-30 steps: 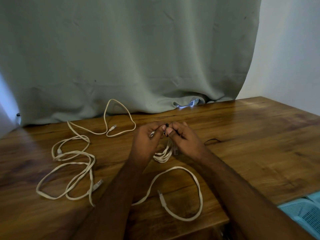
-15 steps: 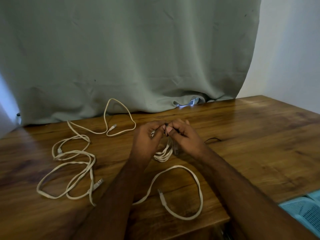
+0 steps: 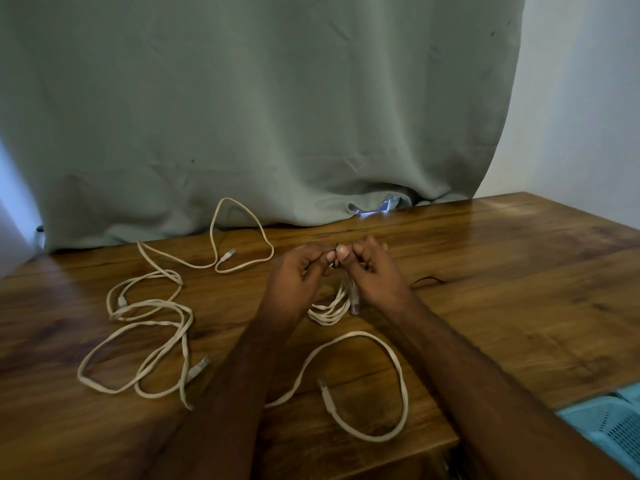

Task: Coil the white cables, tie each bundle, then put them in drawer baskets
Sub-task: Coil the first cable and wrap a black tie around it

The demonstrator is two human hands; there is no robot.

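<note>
Both hands meet above the middle of the wooden table (image 3: 502, 271), fingertips almost touching. The left hand (image 3: 298, 275) has its fingers curled inward and its thumb and forefinger pinch a small dark tie (image 3: 335, 263) at the top of a coiled bundle (image 3: 330, 308) of white cable. The right hand (image 3: 375, 273) faces it, its thumb pressed to the same dark tie from the other side, with the remaining fingers curled loosely behind. The bundle hangs down between the two wrists, its loops resting on or just above the wood; which of the two cannot be told. A clear plug hangs at the bundle's right side. Nearer the body, a loose cable (image 3: 391, 393) lies in one wide open loop on the table, passing under the left forearm, with its plug end lying inside the loop. To the left, well apart from the hands, a tangle (image 3: 145, 341) of more white cable sprawls over the wood in several overlapping loops, with plugs showing at a few places; one long loop of it reaches back to the foot of the grey-green curtain (image 3: 242, 116) that hangs behind the table. A thin dark strand (image 3: 427, 280) lies on the wood just right of the right wrist. At the lower right corner, beyond the table's edge, sits a pale blue perforated basket (image 3: 609, 424).
</note>
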